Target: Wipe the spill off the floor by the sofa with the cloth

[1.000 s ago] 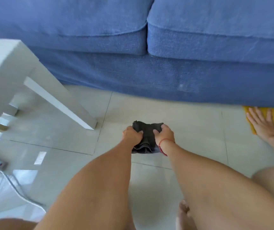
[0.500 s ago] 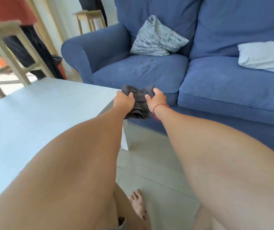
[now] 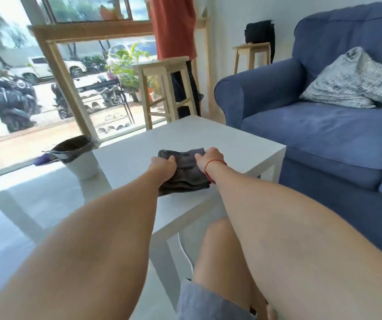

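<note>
A folded dark grey cloth (image 3: 185,169) lies on the white coffee table (image 3: 236,144), near its middle. My left hand (image 3: 163,166) grips the cloth's left edge and my right hand (image 3: 210,158), with a red string at the wrist, grips its right edge. The blue sofa (image 3: 324,135) stands just right of the table. The floor by the sofa, where the spill was, is hidden behind the table and my arms.
A white bucket (image 3: 79,158) with a dark cloth over its rim stands on the floor left of the table. Wooden stools (image 3: 162,88) and a glass door lie beyond. A grey cushion (image 3: 356,82) rests on the sofa. My knee (image 3: 217,250) is below the table edge.
Both hands lifted the cloth from the floor by the sofa, carried it up and left, and now hold it down on the coffee table. My view rose from the floor to the room.
</note>
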Motion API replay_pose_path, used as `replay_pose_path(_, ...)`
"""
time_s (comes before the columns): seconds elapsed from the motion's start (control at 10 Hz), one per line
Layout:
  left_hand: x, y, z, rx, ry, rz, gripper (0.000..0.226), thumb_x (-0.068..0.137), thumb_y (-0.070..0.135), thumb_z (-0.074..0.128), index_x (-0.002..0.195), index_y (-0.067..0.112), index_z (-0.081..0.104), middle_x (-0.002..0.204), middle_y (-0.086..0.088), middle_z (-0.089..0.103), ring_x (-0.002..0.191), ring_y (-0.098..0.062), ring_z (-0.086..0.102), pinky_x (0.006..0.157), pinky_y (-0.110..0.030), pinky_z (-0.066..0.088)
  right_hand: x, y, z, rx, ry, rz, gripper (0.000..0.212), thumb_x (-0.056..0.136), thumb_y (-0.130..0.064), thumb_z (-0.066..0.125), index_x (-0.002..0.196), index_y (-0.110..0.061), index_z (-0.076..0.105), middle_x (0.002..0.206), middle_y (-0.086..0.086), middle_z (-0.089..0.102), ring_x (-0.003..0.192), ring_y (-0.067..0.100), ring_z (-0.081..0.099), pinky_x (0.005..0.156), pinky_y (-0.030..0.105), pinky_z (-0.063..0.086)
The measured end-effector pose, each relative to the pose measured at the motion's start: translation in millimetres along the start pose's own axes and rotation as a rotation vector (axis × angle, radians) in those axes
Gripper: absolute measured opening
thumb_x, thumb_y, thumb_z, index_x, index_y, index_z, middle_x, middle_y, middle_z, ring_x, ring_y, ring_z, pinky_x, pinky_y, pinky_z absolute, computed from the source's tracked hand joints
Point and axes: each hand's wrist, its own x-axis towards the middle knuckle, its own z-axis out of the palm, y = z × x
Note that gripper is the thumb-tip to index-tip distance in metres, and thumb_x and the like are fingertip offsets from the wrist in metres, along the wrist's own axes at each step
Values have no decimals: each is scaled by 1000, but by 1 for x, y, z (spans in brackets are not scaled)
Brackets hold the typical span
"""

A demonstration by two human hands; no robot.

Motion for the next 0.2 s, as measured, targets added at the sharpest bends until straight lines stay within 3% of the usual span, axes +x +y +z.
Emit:
replay_pose_path(0.1,3,-28,9,237,-10,-26,67,99,47,33,148,2,30,150,-18,35,138,-34,35,112,-41,30,-8,16,17,-73,-70,64,46,94,-30,54,130,-2,52,137,16,55,124,35,53,99,36,45)
replay_pose_path(0.2,4,-30,14,367,60,-57,70,94,53,39,145,4,33,147,-16,34,136,-32,32,109,-39,30,0,7,8,-56,41,32,43,93,-30,53,125,-3,56,132,15,59,120,35,55,97,37,46)
